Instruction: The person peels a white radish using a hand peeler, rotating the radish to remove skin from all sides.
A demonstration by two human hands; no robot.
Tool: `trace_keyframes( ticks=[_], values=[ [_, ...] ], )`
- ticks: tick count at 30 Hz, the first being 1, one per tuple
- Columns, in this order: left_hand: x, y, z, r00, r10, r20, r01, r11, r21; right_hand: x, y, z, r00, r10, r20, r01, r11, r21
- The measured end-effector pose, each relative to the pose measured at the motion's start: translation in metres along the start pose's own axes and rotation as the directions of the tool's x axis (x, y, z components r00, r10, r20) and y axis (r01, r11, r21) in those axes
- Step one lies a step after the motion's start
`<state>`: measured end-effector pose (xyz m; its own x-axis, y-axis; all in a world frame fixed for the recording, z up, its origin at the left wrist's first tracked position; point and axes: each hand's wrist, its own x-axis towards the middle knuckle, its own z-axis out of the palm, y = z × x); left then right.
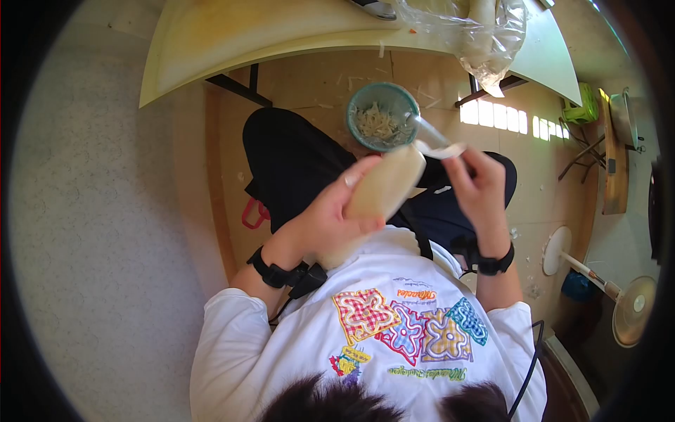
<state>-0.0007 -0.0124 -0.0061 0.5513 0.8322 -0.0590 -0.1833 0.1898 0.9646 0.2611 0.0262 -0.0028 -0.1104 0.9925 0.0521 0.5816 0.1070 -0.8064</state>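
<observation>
Firstly, the left hand [330,211] was curled partway open around a long pale vegetable [389,184], its girth filling the grip, tilted over the dark trousers [299,148]. The right hand's fingers were pinched on a blurred peeler-like tool [441,150] beside the vegetable's far end; contact could not be determined. Just beyond stood a teal bucket [351,116] containing pale peelings [375,124].

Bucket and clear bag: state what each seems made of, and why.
Bucket: probably plastic with a smooth, slightly glossy finish, judging by its even teal colour. Bag: likely thin plastic film, shiny and see-through, given its wrinkles and bright highlights.
</observation>
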Motion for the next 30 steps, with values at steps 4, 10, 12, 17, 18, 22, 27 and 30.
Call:
trace_keyframes(
  ticks=[4,10,12,17,18,22,27,30],
  values=[
    [0.002,-0.003,0.004,0.998,-0.051,0.027,0.052,0.998,-0.035,0.017,0.029,-0.010,0.963,0.212,-0.168,-0.142,0.926,0.351],
    [0.005,0.002,0.003,0.991,-0.129,-0.023,0.126,0.986,-0.111,-0.002,0.009,-0.004,0.966,0.253,-0.052,-0.218,0.906,0.362],
    [0.006,0.005,0.003,0.990,-0.132,-0.046,0.127,0.986,-0.104,-0.005,0.008,-0.001,0.970,0.237,-0.051,-0.202,0.907,0.371],
    [0.005,-0.003,-0.001,0.988,-0.131,-0.082,0.121,0.985,-0.123,-0.014,-0.009,-0.001,0.998,0.050,0.026,-0.056,0.939,0.340],
    [0.006,-0.003,-0.001,0.989,-0.124,-0.086,0.111,0.984,-0.140,-0.017,-0.016,-0.005,0.995,0.019,0.094,-0.048,0.947,0.318],
    [0.009,0.001,-0.004,0.989,-0.111,-0.097,0.105,0.992,-0.069,-0.019,-0.034,-0.003,0.955,-0.222,0.195,0.206,0.973,0.100],
    [0.007,0.005,-0.002,0.990,-0.110,-0.089,0.097,0.985,-0.139,-0.020,-0.033,0.009,0.944,-0.280,0.172,0.279,0.960,0.031],
    [0.003,0.005,-0.002,0.991,-0.090,-0.104,0.080,0.993,-0.090,-0.014,-0.028,0.009,0.952,-0.291,0.096,0.295,0.955,-0.030]
  ],
)
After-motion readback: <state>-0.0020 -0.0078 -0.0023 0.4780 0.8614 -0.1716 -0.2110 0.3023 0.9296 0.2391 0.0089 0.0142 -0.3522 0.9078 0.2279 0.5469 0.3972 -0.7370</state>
